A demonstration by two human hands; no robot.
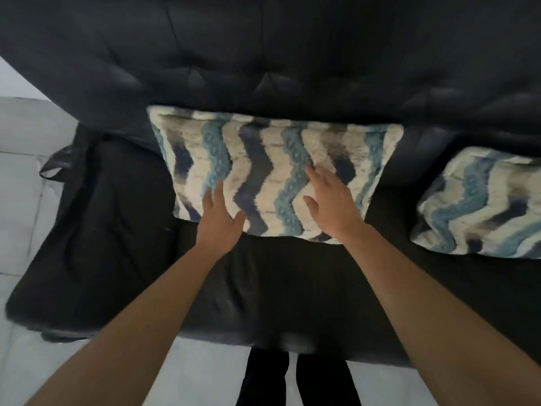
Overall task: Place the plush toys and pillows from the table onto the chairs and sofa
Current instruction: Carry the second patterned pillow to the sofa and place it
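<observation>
Pillow (272, 177), zigzag-striped in cream, teal and navy, leans against the sofa (263, 68) backrest at 12 o'clock. Left hand (218, 221) and right hand (330, 206) lie flat on its lower face, fingers spread, pinching nothing; likely pressing it upright. Woven, soft, rectangular. Second pillow (480, 206) at 3 o'clock; sofa dark, tufted, leather-like.

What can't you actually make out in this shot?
- Right-hand zigzag-patterned pillow: cut off by the head view's right edge.
- Table and plush toys: outside the view.
- Whether the hands, left and right, touch the middle blue-and-cream zigzag pillow: unclear from above.
- Black tufted sofa: ends cropped.
</observation>
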